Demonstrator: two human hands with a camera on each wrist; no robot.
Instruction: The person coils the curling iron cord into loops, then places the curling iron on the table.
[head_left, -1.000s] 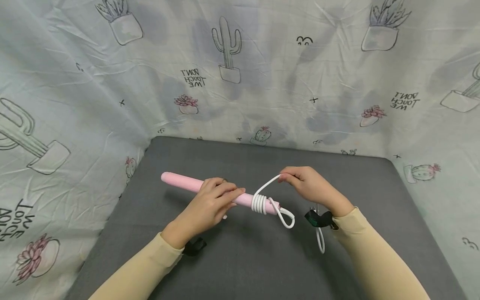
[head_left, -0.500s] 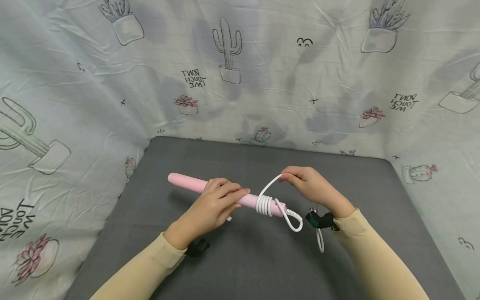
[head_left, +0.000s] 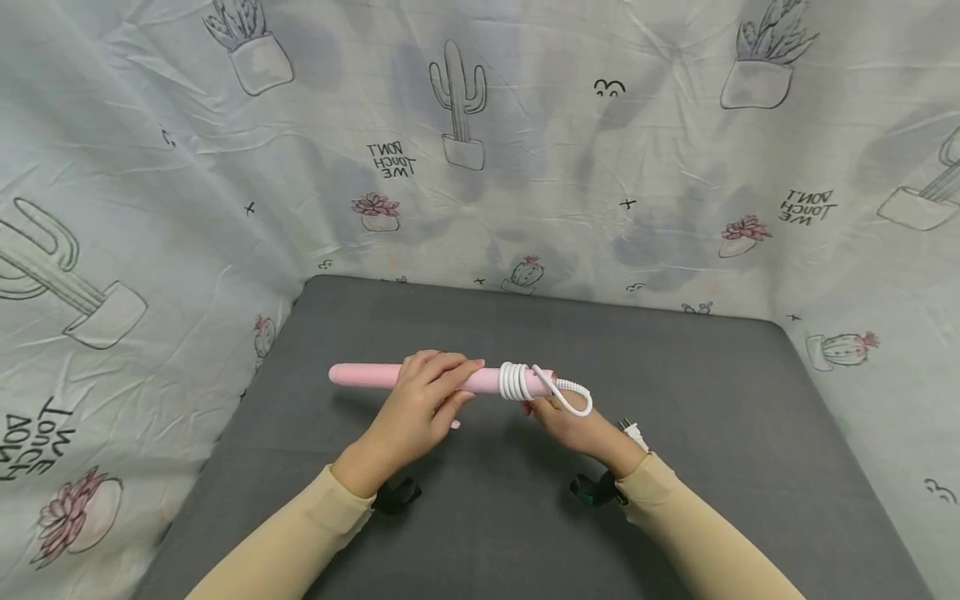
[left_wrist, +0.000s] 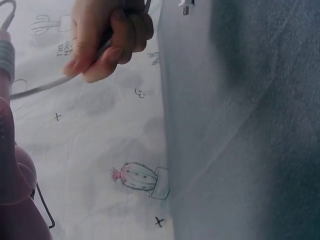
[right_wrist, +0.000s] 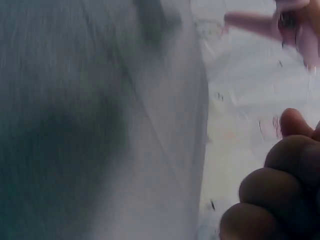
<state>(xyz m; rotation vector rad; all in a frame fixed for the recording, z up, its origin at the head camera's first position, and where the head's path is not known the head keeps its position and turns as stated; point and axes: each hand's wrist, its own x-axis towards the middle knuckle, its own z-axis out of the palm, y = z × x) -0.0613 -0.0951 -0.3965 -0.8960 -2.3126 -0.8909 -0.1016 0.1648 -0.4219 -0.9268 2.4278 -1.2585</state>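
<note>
A slim pink curling iron [head_left: 367, 375] is held level above the table in the head view. White cord [head_left: 514, 381] is coiled around its handle end, with a loose loop hanging at the tip. My left hand [head_left: 427, 404] grips the iron around its middle. Below the coils, on the near side, is my right hand [head_left: 573, 427], its fingertips partly hidden by the iron. In the left wrist view the right hand [left_wrist: 112, 40] pinches the cord [left_wrist: 45, 89] in curled fingers. The cord's white plug [head_left: 633, 433] sticks out beside the right wrist.
A grey table [head_left: 465, 533] lies beneath both hands. Pale fabric with printed cacti [head_left: 525, 192] hangs behind and at the sides. Dark straps [head_left: 396, 497] show at both wrists.
My right hand has swung down and left, from above the iron's right end to beneath it, carrying the cord. The iron has turned from slanting to nearly level.
</note>
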